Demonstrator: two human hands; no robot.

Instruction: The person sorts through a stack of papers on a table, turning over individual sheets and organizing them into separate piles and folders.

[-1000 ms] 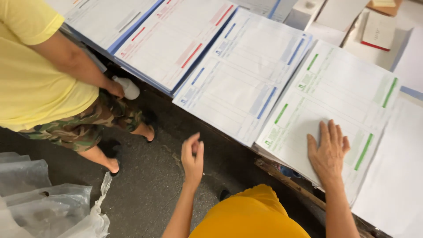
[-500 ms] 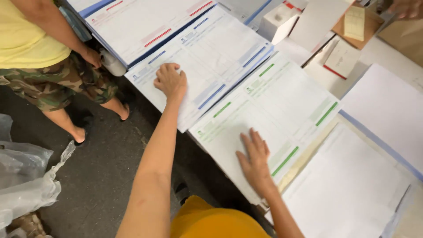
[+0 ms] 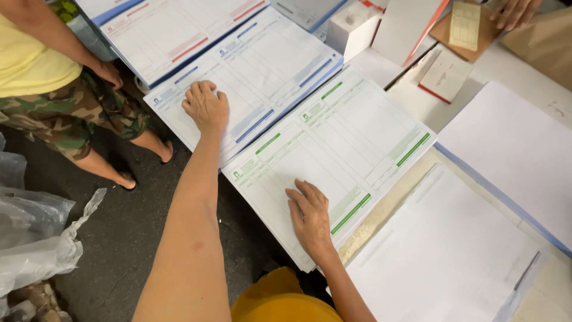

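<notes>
Plastic bags (image 3: 33, 232) lie crumpled on the dark floor at the far left; above them stands another person in a yellow shirt and camouflage shorts (image 3: 71, 113), one of their hands (image 3: 108, 73) at the edge of the stack of red-lined forms (image 3: 173, 36); next we see our left hand (image 3: 205, 106), arm stretched far forward, lying palm down on the stack of blue-lined forms (image 3: 268, 71), the fingers slightly bent and close together, pressing on the top sheet near its lower left part; to the right of it lies the stack of green-lined forms (image 3: 345, 137), touching the blue one along its edge; our right hand (image 3: 310, 214) rests flat on the near part of this green stack, fingers a little spread, holding nothing; further right we see plain white sheets (image 3: 453, 256) and a larger white stack with a blue edge (image 3: 512, 149); at the top right, a third person's hand (image 3: 513, 12) rests beside a small yellowish pad (image 3: 465, 25) on brown cardboard.
</notes>
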